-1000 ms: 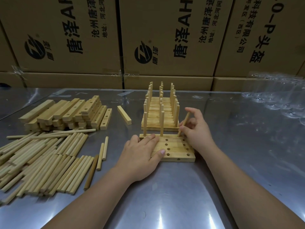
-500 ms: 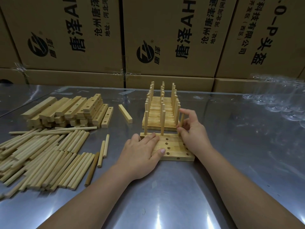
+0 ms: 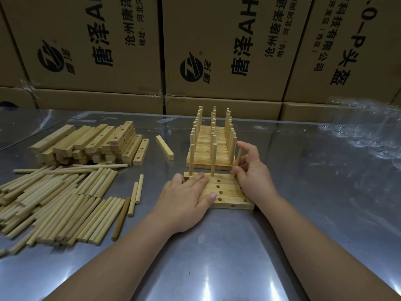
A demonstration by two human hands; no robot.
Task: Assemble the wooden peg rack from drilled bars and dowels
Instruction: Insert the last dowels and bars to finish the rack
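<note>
A flat block of drilled bars [image 3: 225, 193] lies on the metal table in front of me. Two dowels stand upright in its far bar, one at the left [image 3: 191, 156] and one in the middle [image 3: 213, 158]. My left hand [image 3: 186, 197] presses flat on the block's left half with straight fingers. My right hand [image 3: 251, 170] pinches a third dowel [image 3: 239, 156], which stands nearly upright at the far bar's right end. Its lower end is hidden by my fingers. Just behind stands a finished peg rack [image 3: 211, 146] with three rows of pegs.
A stack of drilled bars [image 3: 93, 144] sits at the far left, with one loose bar [image 3: 165, 147] beside it. A big pile of dowels [image 3: 54, 200] covers the near left. Cardboard boxes [image 3: 217, 51] wall off the back. Clear plastic wrap [image 3: 364, 131] lies at the right.
My right hand has tilted the third dowel from leaning to nearly upright at the far bar's right end. The left hand has stayed pressed on the block.
</note>
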